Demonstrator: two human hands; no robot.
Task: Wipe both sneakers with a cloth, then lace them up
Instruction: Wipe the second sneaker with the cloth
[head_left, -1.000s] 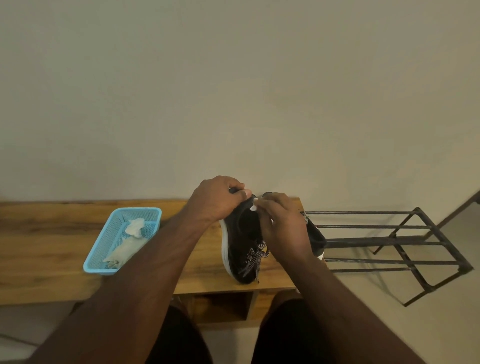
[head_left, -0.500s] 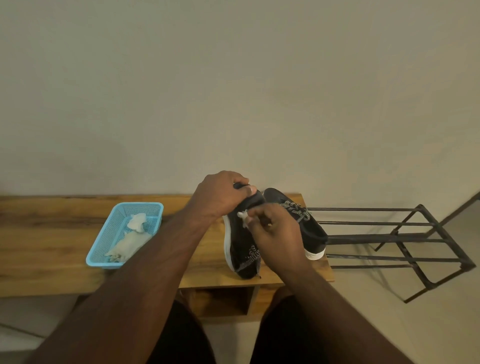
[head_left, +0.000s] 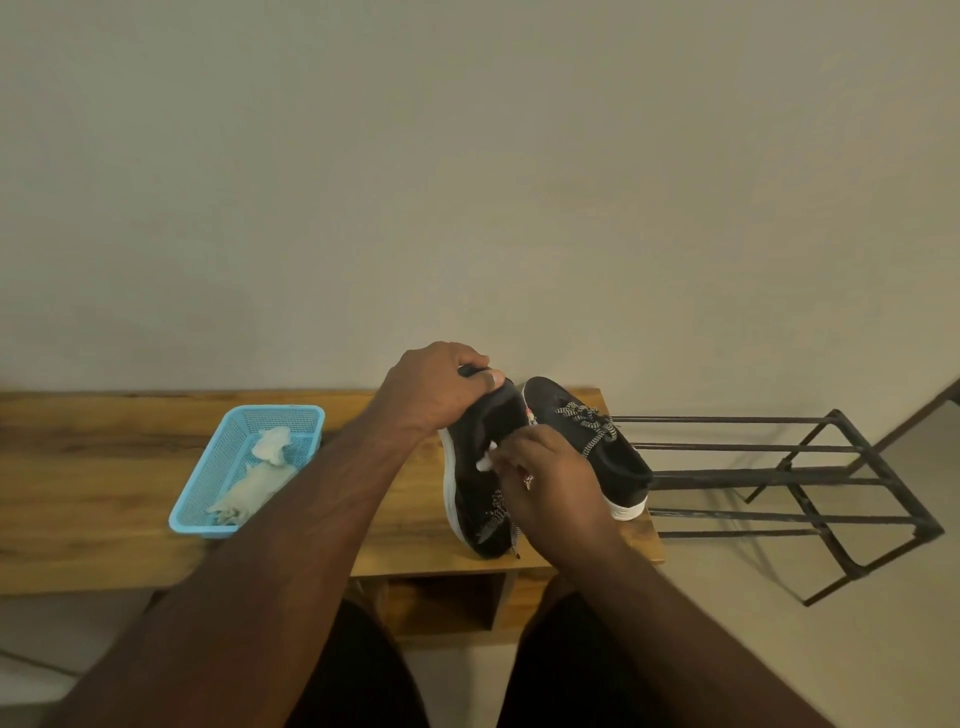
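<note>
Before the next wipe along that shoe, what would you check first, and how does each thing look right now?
1. Left hand grips the tilted sneaker at its upper end: ok.
2. Right hand pinches the white cloth against the shoe: ok.
3. Sneaker's lower end rests on the bench: ok.
4. Second sneaker stands apart on the bench: ok.
5. Its laces tied: cannot tell.
6. Spare cloths lie in the blue basket: ok.

sneakers: 2 (head_left: 480, 467) (head_left: 597, 447) | basket: 1 (head_left: 208, 493) | cloths: maybe 3 (head_left: 483, 462) (head_left: 270, 444) (head_left: 249, 493) | rack: 1 (head_left: 779, 478)
</note>
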